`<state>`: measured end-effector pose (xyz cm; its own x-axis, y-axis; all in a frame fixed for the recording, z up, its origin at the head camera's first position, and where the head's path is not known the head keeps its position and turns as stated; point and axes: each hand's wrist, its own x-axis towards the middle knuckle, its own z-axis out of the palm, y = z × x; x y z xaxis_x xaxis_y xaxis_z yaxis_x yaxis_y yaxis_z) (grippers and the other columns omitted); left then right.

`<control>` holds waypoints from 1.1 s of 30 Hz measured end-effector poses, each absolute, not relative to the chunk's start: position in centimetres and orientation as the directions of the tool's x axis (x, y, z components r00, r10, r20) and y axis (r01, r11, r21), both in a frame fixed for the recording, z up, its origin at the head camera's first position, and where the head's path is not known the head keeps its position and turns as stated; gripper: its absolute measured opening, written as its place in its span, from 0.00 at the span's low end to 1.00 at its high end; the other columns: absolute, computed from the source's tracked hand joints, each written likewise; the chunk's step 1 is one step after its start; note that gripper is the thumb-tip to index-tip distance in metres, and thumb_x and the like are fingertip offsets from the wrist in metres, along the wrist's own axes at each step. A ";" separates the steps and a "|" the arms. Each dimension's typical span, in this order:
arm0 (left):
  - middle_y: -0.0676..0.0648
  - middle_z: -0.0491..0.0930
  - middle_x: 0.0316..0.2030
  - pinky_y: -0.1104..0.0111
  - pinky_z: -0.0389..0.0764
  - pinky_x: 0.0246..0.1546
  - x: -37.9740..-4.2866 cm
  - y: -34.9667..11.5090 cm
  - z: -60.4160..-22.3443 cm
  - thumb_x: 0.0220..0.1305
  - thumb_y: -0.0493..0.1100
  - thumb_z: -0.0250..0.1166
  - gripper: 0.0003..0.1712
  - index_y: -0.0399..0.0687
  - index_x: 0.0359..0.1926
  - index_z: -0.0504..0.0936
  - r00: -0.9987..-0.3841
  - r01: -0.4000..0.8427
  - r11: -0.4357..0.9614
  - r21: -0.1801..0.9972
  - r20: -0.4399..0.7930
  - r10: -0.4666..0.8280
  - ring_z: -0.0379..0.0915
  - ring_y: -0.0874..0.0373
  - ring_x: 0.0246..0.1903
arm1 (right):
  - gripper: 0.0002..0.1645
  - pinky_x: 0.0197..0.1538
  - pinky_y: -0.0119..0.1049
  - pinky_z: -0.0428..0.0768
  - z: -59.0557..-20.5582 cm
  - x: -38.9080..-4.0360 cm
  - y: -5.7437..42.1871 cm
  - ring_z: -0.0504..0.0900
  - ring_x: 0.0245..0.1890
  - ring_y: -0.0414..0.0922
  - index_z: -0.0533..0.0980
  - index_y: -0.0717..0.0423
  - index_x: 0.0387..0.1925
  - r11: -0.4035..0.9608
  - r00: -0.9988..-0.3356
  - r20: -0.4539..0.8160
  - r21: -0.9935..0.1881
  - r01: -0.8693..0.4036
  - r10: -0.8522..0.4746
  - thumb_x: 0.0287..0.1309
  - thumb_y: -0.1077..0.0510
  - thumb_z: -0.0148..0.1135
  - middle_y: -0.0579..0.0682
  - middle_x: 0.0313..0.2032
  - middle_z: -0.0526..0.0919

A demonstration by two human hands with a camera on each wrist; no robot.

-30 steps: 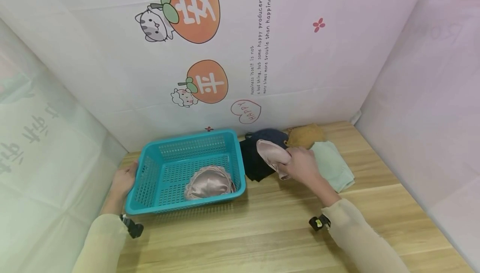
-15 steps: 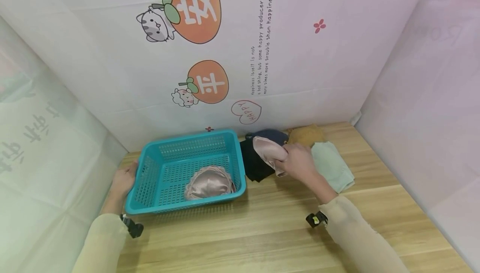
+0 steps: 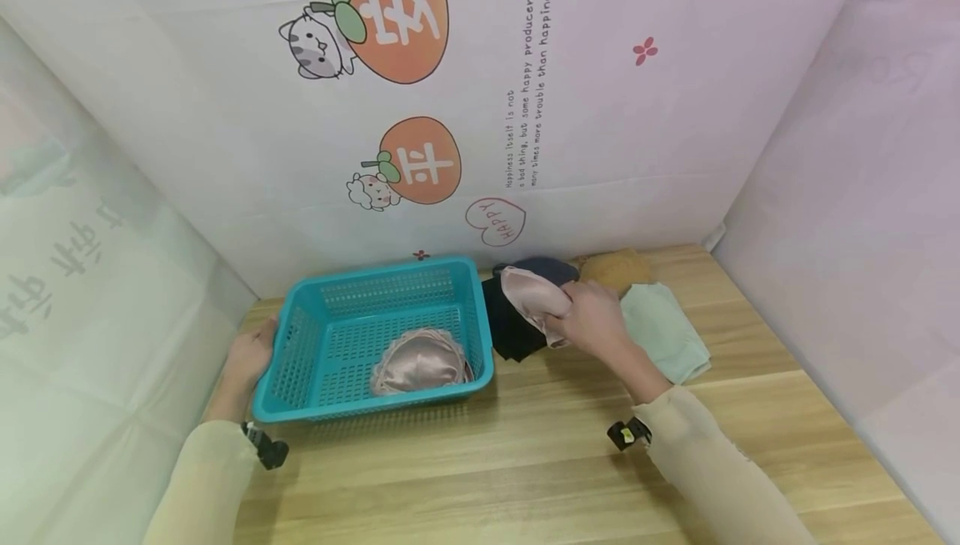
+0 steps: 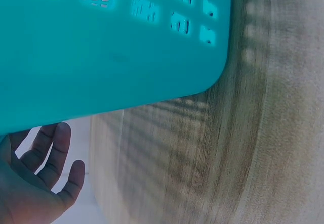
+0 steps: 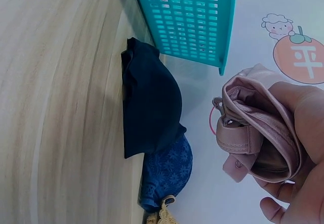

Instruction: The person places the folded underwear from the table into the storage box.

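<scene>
My left hand point(image 3: 249, 353) holds the left end of a turquoise plastic basket point(image 3: 382, 293); in the left wrist view its curled fingers point(image 4: 61, 139) show just past the basket's edge. Inside the basket, towards the front right, lies a shiny pink satin bra point(image 3: 418, 363) with a lacy edge, cup up. My right hand point(image 3: 596, 322) grips a second pink satin piece, a folded bra point(image 3: 534, 295), raised above a black folded garment point(image 3: 510, 330). Seen from the right wrist, the folded bra point(image 5: 258, 133) shows its band and a small hook tab, with the fingers wrapped behind it.
Behind the black garment sits a navy patterned bra point(image 5: 169, 168), with a mustard bra point(image 3: 618, 270) at its right. A mint-green folded cloth point(image 3: 663, 332) lies right of my right hand. A printed white sheet point(image 3: 585, 128) stands along the back of the wooden table point(image 3: 540, 462).
My right hand has moved a little left and back with the folded bra, closer to the basket. The left hand keeps its place on the basket.
</scene>
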<state>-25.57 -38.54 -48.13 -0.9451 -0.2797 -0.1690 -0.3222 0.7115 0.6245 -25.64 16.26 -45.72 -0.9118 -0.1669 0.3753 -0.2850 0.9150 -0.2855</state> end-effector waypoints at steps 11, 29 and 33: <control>0.29 0.80 0.51 0.62 0.79 0.34 -25.6 -38.6 -48.3 0.72 0.74 0.25 0.53 0.34 0.61 0.75 -0.944 -0.324 0.707 0.628 -0.172 -0.280 0.80 0.44 0.42 | 0.23 0.33 0.48 0.74 -44.8 -25.7 15.6 0.77 0.30 0.50 0.80 0.53 0.32 0.902 -0.926 0.343 -0.335 -0.274 -0.154 0.46 0.40 0.74 0.50 0.28 0.84; 0.29 0.79 0.53 0.63 0.79 0.35 -25.6 -38.4 -48.1 0.69 0.77 0.26 0.56 0.34 0.64 0.72 -0.936 -0.349 0.680 0.644 -0.207 -0.284 0.80 0.44 0.44 | 0.24 0.41 0.51 0.74 -43.1 -26.6 13.3 0.79 0.34 0.51 0.81 0.53 0.35 0.917 -0.925 0.339 -0.287 -0.276 -0.172 0.47 0.38 0.73 0.50 0.31 0.86; 0.29 0.78 0.55 0.61 0.80 0.38 -25.5 -38.4 -48.0 0.68 0.78 0.25 0.57 0.34 0.66 0.70 -0.929 -0.367 0.665 0.650 -0.225 -0.293 0.79 0.42 0.47 | 0.25 0.43 0.53 0.74 -42.7 -26.8 12.9 0.79 0.35 0.51 0.81 0.54 0.36 0.918 -0.926 0.334 -0.284 -0.277 -0.176 0.48 0.38 0.72 0.50 0.32 0.86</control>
